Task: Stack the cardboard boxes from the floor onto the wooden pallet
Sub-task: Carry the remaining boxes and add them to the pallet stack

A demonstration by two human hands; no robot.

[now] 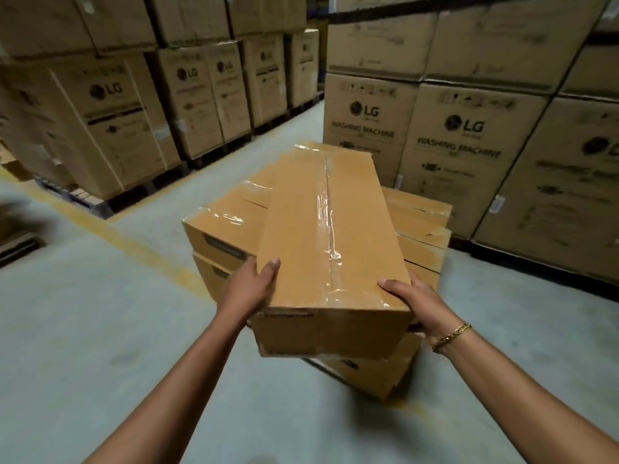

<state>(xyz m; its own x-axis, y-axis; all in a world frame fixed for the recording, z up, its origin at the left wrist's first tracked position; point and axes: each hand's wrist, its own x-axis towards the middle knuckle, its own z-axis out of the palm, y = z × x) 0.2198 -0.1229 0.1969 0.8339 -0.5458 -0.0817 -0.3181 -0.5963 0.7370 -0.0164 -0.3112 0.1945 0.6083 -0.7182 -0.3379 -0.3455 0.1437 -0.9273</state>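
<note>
warehouse floor (100,329) of grey concrete, with tall washing-machine cartons (452,145) stacked on both sides - well over ten, too many to count exactly. left grip (249,286) and right grip (418,303) each clasp a near corner of one taped cardboard box (321,236), thumbs on top. two hands, one box held. it lies skewed over the stack of boxes (217,229); at least four more show beneath, and the pallet is hidden under them. whether it rests there yet i cannot tell. the risk, as i judge it: the near end overhangs, so letting go early could tip it toward the person - and the glossy tape may let it slide.
</note>
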